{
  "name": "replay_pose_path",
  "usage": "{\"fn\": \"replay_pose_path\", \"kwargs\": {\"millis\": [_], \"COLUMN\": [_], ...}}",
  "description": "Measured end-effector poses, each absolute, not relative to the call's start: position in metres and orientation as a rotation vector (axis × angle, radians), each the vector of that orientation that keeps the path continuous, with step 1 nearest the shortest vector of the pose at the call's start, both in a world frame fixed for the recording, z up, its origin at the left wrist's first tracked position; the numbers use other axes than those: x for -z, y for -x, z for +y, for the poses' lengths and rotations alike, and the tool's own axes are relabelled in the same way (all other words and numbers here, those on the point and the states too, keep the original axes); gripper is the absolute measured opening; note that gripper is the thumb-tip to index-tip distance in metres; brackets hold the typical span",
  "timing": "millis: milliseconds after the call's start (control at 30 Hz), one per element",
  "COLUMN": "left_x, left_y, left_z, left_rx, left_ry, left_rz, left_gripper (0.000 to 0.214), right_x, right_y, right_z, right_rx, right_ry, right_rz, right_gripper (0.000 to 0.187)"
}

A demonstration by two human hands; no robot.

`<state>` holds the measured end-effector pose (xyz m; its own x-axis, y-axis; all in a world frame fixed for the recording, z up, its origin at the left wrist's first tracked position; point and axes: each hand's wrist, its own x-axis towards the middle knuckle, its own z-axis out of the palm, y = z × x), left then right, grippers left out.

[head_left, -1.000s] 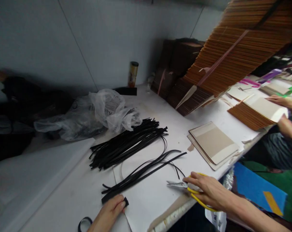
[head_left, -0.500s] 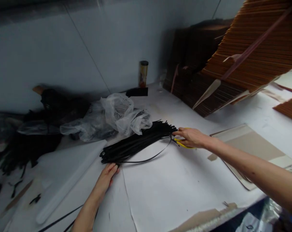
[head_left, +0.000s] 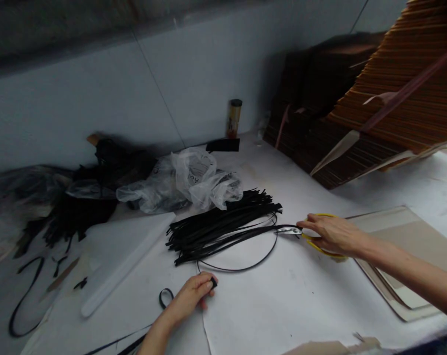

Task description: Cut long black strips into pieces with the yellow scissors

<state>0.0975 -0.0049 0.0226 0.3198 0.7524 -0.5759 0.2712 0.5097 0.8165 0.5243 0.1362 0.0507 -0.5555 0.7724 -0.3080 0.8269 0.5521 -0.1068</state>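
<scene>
My left hand (head_left: 191, 295) is closed, pinching the end of a black strap (head_left: 213, 282) between thumb and fingers, just in front of the bundle. More black strap (head_left: 166, 298) curls beside the left wrist. A thick bundle of black strips (head_left: 219, 222) lies across the white tabletop. My right hand (head_left: 334, 235) grips scissors (head_left: 326, 254) with yellow handles; their metal blades point left toward the bundle. A few strips stretch from the bundle to the right fingertips; whether those fingers pinch them is unclear. One thin strip (head_left: 241, 270) bows out in a loop.
Crumpled clear plastic bags (head_left: 193, 177) sit behind the bundle, with a tube-shaped container (head_left: 234, 119) by the wall. Tied stacks of cardboard (head_left: 404, 93) rise at the back right. Flat cardboard sheets (head_left: 426, 246) lie under the right forearm. A rolled white sheet (head_left: 123, 266) is at left.
My left hand has come away from the bundle's near end, now with the strap end showing. My right hand and scissors have moved right, and several strips now stretch toward them.
</scene>
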Motion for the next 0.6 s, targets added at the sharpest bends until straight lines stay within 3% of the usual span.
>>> {"fn": "replay_pose_path", "kwargs": {"millis": [167, 467, 600], "left_x": [-0.02, -0.004, -0.014], "left_y": [-0.088, -0.113, -0.122], "left_z": [0.011, -0.032, -0.042], "left_rx": [-0.691, -0.346, -0.272], "left_ry": [-0.846, -0.983, -0.947], "left_rz": [1.476, 1.331, 1.356], "left_gripper": [0.048, 0.058, 0.06], "right_x": [-0.076, -0.101, -0.1], "right_y": [-0.541, -0.518, -0.474], "right_z": [0.144, 0.102, 0.131], "right_rx": [0.391, 0.763, 0.696], "right_ry": [-1.36, -1.206, -1.14], "right_rz": [2.335, 2.288, 2.389], "right_gripper": [0.038, 0.044, 0.04]}}
